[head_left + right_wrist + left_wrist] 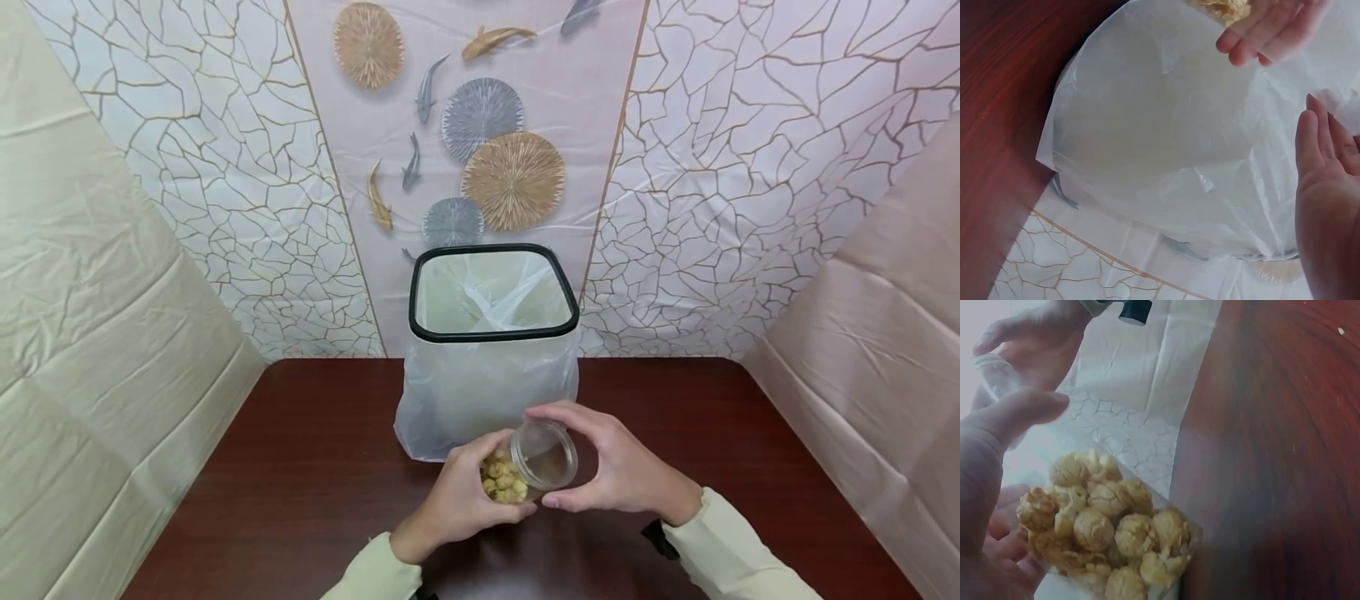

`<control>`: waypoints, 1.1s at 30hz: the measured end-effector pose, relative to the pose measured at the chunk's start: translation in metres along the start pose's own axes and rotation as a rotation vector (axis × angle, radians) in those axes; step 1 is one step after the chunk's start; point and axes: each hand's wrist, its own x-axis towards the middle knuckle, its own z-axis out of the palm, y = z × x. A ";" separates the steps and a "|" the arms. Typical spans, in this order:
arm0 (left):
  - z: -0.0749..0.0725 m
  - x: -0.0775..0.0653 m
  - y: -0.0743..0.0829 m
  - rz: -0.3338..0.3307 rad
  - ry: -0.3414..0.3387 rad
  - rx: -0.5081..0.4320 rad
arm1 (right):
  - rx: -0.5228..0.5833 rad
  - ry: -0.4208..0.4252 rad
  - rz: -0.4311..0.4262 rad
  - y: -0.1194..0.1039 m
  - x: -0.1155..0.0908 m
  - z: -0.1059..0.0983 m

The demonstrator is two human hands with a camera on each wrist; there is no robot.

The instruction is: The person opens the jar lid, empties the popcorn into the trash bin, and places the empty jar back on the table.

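A clear plastic jar [546, 455] lies tilted between both hands in front of the bin, its round end turned to the right. Caramel-coloured popcorn [1110, 528] fills its lower part. My left hand [467, 492] grips the jar's body around the popcorn end. At the other end, the thumb and fingers of my right hand [615, 467] curve round the circular rim. Whether a clear lid covers that end, I cannot tell. In the right wrist view, the right hand [1329, 162] is partly cut off at the edge, and only some popcorn [1229, 9] shows at the top.
Just beyond the hands stands a white bin [487, 383] with a black rim and a translucent liner. It rests on a dark red-brown wooden table [315, 467]. Patterned cloth [247, 167] hangs behind, and pale cloth panels [97, 333] flank the table.
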 end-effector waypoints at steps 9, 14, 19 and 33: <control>-0.032 -0.012 0.006 -0.058 0.038 0.343 | -0.147 -0.088 0.097 -0.008 0.011 -0.007; -0.044 -0.021 0.008 -0.079 0.035 0.575 | -0.172 -0.141 0.142 -0.014 0.022 -0.009; -0.051 -0.027 0.008 -0.081 0.057 0.727 | -0.138 -0.180 0.194 -0.017 0.030 -0.004; -0.054 -0.035 0.004 -0.086 0.080 0.880 | -0.076 -0.154 0.238 -0.003 0.034 0.038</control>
